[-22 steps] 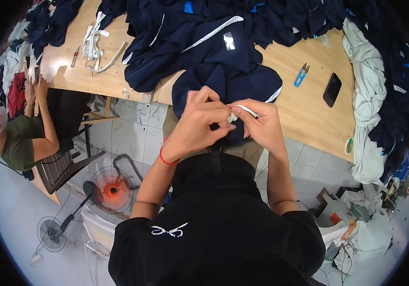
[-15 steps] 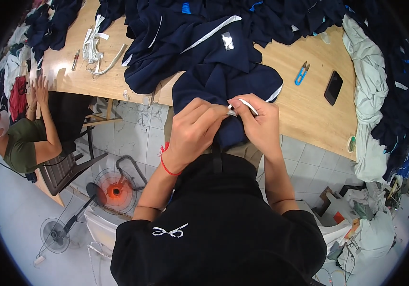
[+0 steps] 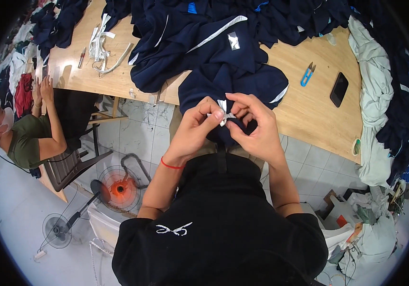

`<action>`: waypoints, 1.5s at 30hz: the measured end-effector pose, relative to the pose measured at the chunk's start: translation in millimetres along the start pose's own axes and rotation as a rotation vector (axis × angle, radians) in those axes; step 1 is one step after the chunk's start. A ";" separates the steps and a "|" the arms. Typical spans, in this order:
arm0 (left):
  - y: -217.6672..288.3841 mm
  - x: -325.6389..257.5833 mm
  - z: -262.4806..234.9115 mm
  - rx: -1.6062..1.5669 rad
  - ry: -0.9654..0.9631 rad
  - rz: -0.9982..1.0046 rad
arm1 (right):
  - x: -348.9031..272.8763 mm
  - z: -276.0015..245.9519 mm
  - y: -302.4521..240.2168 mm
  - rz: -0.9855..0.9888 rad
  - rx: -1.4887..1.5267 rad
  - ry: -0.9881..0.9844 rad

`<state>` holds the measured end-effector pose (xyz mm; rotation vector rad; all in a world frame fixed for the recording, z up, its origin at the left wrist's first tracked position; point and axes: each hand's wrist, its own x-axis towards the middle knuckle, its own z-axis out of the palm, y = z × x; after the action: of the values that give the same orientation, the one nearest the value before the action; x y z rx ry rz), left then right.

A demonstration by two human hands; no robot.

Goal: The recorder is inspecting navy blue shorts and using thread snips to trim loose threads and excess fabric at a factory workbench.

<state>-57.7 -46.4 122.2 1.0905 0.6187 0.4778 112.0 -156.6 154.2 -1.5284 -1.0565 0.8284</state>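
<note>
Navy fabric of a garment hangs off the worktop edge just beyond both hands. The left hand and right hand meet, fingertips pinched closed on a small white tag at the garment's hem. Further right of the right hand lie blue thread snips and a black phone, well apart from the hands.

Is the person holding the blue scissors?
No, the blue scissors lie on the wooden table, while both hands pinch a small white strip.
</note>
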 end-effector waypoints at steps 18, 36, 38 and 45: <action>22.0 -1.1 -12.1 0.171 0.249 0.189 | -13.2 -13.8 22.7 0.083 0.565 -0.061; 31.8 -35.2 22.2 0.126 -0.314 0.243 | 19.8 -77.2 45.2 0.487 1.651 -0.111; 37.0 -27.0 18.6 0.602 -0.264 0.332 | 15.3 -82.5 38.7 0.360 1.152 -0.076; 68.8 -5.9 57.7 1.088 -0.136 0.335 | 10.6 -98.0 -42.4 -0.271 0.023 -0.274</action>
<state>-27.2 -61.5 205.5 2.2642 0.5720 0.3323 196.4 -180.2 216.2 -1.2387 -1.4141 0.8698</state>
